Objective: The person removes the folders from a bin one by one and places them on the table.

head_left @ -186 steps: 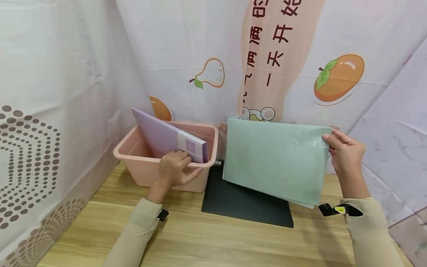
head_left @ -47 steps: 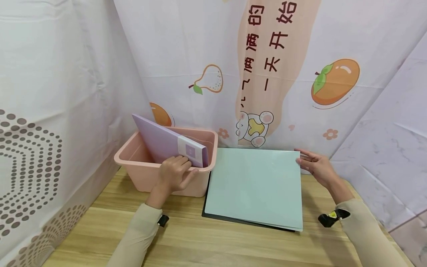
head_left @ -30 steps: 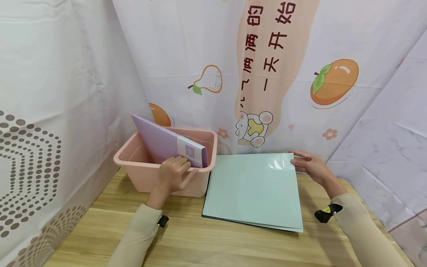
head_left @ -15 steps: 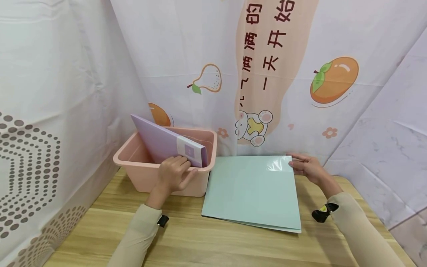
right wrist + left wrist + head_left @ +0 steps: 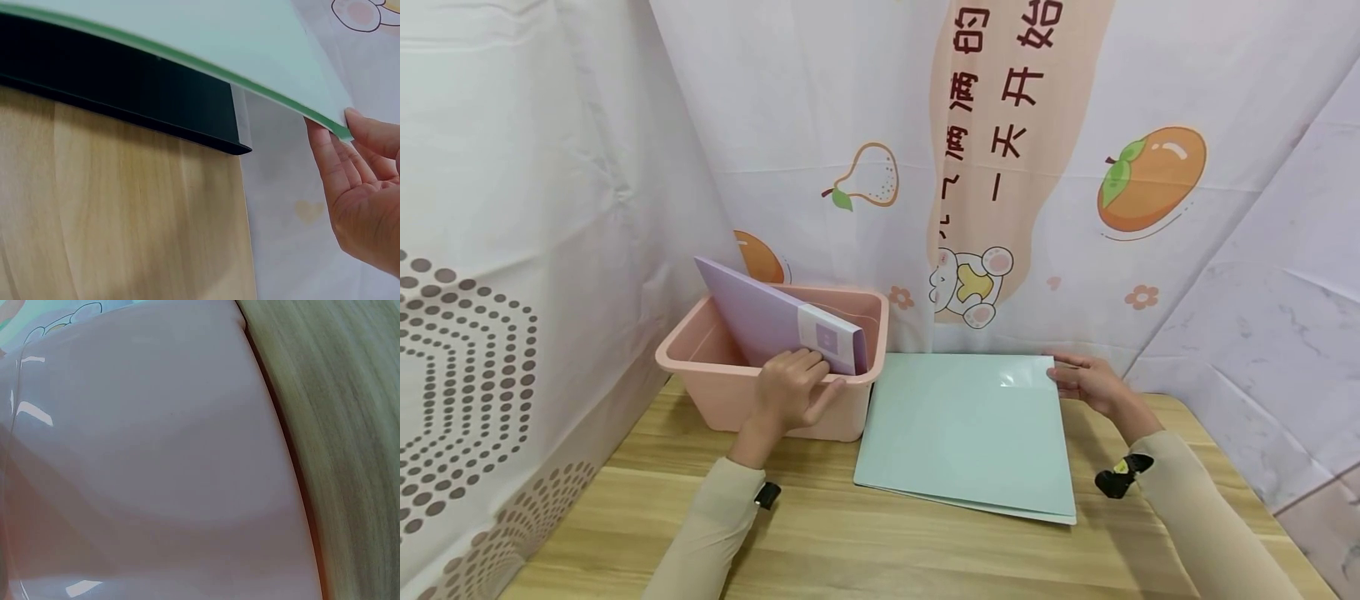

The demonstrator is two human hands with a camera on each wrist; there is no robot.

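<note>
So, pale green folder [image 5: 966, 433] in right hand [image 5: 1092, 385]

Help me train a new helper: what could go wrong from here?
The right hand pinches the mint folder at one corner, holding that side above the black folder; if it slips, the folder may drop crookedly. The purple folder sticks up at a slant out of the pink bin, so a bump might make it slide or tip.

Right hand [image 5: 1093, 388] pinches folder [image 5: 966, 437]; basket [image 5: 718, 396] beside
</note>
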